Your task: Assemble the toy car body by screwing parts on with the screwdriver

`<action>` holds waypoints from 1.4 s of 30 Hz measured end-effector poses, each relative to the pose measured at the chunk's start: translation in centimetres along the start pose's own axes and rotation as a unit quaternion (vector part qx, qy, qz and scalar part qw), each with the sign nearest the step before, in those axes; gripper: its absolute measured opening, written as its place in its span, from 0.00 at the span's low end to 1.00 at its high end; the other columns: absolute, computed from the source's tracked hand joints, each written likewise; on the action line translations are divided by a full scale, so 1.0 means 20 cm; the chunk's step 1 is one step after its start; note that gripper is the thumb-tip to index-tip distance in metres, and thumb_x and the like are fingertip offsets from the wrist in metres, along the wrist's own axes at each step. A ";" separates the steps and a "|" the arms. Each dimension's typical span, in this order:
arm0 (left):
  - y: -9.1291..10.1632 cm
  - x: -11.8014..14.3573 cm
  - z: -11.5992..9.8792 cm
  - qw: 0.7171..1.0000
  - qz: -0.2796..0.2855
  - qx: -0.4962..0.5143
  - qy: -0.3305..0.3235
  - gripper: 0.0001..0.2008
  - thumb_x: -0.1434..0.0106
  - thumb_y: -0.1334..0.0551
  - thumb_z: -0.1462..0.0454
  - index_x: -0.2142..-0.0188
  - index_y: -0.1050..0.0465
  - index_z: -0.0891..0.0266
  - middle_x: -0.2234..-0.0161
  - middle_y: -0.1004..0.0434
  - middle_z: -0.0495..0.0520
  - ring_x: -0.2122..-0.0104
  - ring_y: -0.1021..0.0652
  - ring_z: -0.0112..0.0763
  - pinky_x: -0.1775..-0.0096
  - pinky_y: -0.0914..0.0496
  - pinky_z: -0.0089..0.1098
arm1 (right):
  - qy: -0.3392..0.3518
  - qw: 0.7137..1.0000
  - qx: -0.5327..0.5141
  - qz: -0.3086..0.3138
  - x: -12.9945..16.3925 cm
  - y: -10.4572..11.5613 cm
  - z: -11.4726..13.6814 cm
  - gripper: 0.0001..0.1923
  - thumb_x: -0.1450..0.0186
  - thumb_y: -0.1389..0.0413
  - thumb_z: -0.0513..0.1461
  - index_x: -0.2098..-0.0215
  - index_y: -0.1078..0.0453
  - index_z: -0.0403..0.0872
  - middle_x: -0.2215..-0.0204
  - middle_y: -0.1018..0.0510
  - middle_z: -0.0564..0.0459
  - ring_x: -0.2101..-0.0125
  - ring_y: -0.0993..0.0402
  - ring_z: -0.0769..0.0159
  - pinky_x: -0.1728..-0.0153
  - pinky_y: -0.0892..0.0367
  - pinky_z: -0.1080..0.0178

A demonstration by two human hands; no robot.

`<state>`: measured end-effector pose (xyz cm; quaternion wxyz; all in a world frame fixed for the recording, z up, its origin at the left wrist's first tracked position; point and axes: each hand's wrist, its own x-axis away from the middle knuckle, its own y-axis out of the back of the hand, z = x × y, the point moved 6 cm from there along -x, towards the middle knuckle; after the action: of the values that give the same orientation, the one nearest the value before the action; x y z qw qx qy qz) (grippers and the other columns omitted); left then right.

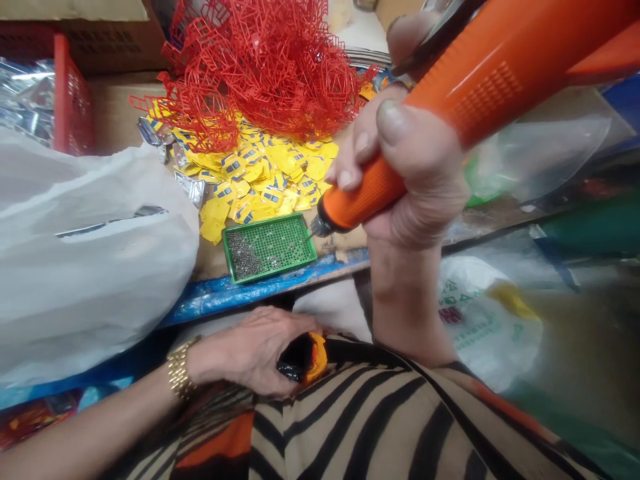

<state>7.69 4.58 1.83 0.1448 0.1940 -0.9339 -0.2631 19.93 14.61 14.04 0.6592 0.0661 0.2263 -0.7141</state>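
Observation:
My right hand (pixel 400 167) grips an orange electric screwdriver (pixel 450 113), its metal tip pointing down-left at the right edge of a small green tray (pixel 295 250) that holds several tiny screws. My left hand (pixel 250 353), with a gold watch at the wrist, rests in my lap over striped cloth and holds a small black and orange-yellow part (pixel 305 357). Behind the tray lies a heap of yellow plastic pieces with blue marks (pixel 260 173).
A tangle of red plastic frames (pixel 260 67) is piled at the back. A large white plastic bag (pixel 85 253) fills the left side. A red crate (pixel 70 100) and cardboard stand at far left. Clear bags and a printed bag (pixel 480 320) lie at right.

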 end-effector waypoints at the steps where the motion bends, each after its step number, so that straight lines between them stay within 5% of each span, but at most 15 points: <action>1: -0.01 0.01 0.01 1.000 0.016 0.009 0.011 0.25 0.53 0.32 0.60 0.53 0.26 0.53 0.62 0.18 0.48 0.64 0.19 0.38 0.59 0.27 0.33 | -0.002 1.000 -0.005 0.000 0.00 0.00 0.00 0.17 0.47 0.34 0.50 0.67 0.34 0.54 0.82 0.34 0.64 0.82 0.37 0.73 0.77 0.32 0.64; 5: 0.03 0.08 0.06 0.995 -0.075 0.009 0.072 0.29 0.52 0.32 0.59 0.48 0.32 0.57 0.55 0.21 0.54 0.58 0.20 0.43 0.55 0.28 0.40 | -0.003 0.999 -0.020 -0.031 -0.01 0.03 -0.01 0.14 0.46 0.35 0.49 0.67 0.34 0.57 0.81 0.34 0.63 0.83 0.38 0.71 0.79 0.36 0.62; 10: 0.12 0.18 0.01 0.974 -0.223 -0.037 0.005 0.31 0.45 0.33 0.61 0.43 0.40 0.55 0.51 0.24 0.54 0.56 0.22 0.36 0.55 0.28 0.33 | 0.012 0.999 -0.034 -0.014 -0.04 0.05 -0.04 0.18 0.51 0.34 0.45 0.64 0.33 0.60 0.81 0.33 0.64 0.84 0.40 0.71 0.79 0.36 0.62; 18: 0.16 0.19 -0.03 0.937 -0.317 -0.146 -0.025 0.35 0.49 0.31 0.63 0.42 0.38 0.61 0.52 0.24 0.61 0.54 0.22 0.42 0.55 0.26 0.36 | 0.008 0.997 -0.077 -0.013 -0.02 0.05 -0.07 0.19 0.49 0.33 0.42 0.60 0.32 0.54 0.82 0.31 0.64 0.84 0.36 0.71 0.79 0.34 0.65; 26: 0.17 0.21 0.00 0.933 -0.343 -0.105 -0.008 0.32 0.47 0.32 0.63 0.43 0.38 0.64 0.56 0.24 0.58 0.58 0.21 0.37 0.56 0.27 0.33 | 0.033 0.993 -0.108 0.018 0.00 0.06 -0.06 0.25 0.42 0.37 0.37 0.47 0.35 0.56 0.78 0.28 0.63 0.81 0.33 0.70 0.75 0.33 0.64; 34: 0.20 0.23 0.00 0.916 -0.384 -0.111 -0.003 0.31 0.45 0.31 0.60 0.43 0.37 0.66 0.59 0.24 0.56 0.64 0.21 0.31 0.63 0.26 0.28 | 0.025 0.994 -0.110 0.012 -0.01 0.05 -0.05 0.23 0.45 0.32 0.39 0.53 0.30 0.53 0.81 0.28 0.62 0.83 0.32 0.71 0.78 0.33 0.65; 42: 0.20 0.24 -0.04 0.894 -0.402 -0.194 -0.017 0.31 0.43 0.33 0.63 0.42 0.37 0.67 0.51 0.25 0.66 0.52 0.22 0.42 0.52 0.26 0.35 | -0.003 0.992 -0.129 -0.005 -0.01 0.04 -0.07 0.20 0.49 0.30 0.39 0.60 0.30 0.50 0.81 0.27 0.62 0.84 0.31 0.72 0.78 0.31 0.65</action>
<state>2.58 5.25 5.39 0.0455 0.5168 -0.7085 -0.4785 20.40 15.30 12.63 0.6595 -0.0225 0.3147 -0.6823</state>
